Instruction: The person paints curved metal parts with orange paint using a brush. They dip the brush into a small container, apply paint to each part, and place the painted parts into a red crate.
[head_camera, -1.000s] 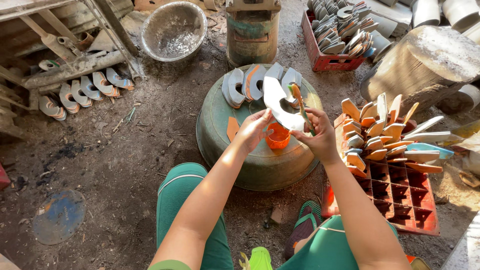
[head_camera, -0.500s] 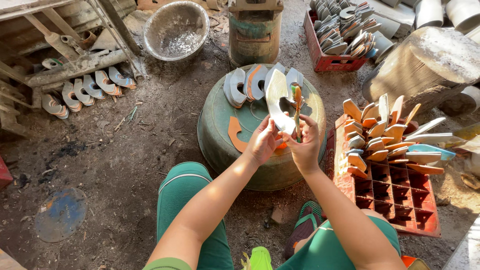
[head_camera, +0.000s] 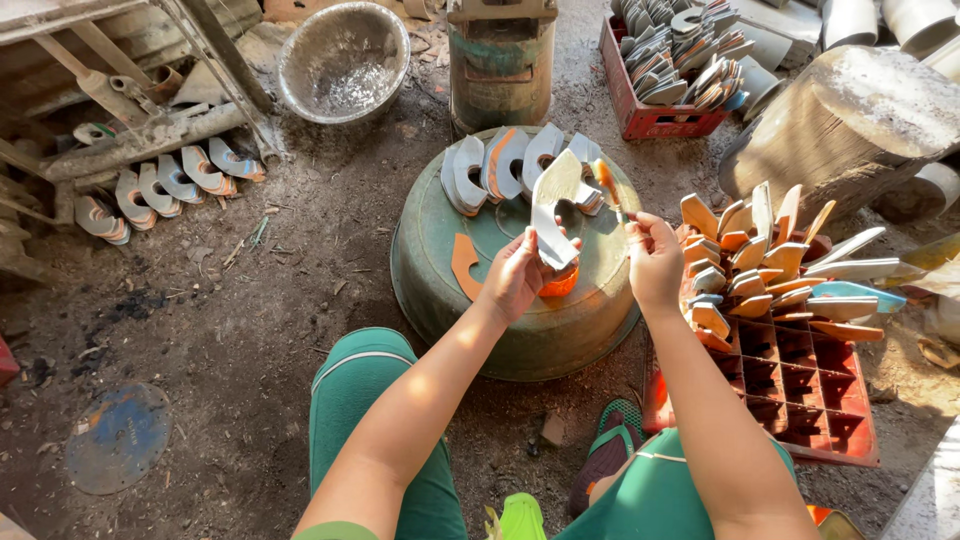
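Note:
My left hand (head_camera: 518, 272) holds a curved pale metal blade (head_camera: 552, 205) upright above an upturned green basin (head_camera: 505, 320). My right hand (head_camera: 655, 262) grips a small brush with an orange-stained tip (head_camera: 609, 189), held just right of the blade. A small orange pot (head_camera: 560, 285) sits on the basin under my left hand, mostly hidden. Several similar curved blades (head_camera: 510, 165), some with orange paint, lean in a row at the basin's far side. One orange piece (head_camera: 464, 262) lies flat on the basin at the left.
A red crate (head_camera: 800, 385) at my right holds several orange-painted blades (head_camera: 760, 265). Another red crate (head_camera: 650, 120) of blades stands at the back. A metal bowl (head_camera: 343, 60), a green can (head_camera: 500, 65) and more blades (head_camera: 160, 185) lie on the dirt floor. A log stump (head_camera: 850, 120) is at right.
My hands have separated: the left turned the blade edge-on and lowered it slightly, and the right hand with the brush moved off to the right of the blade.

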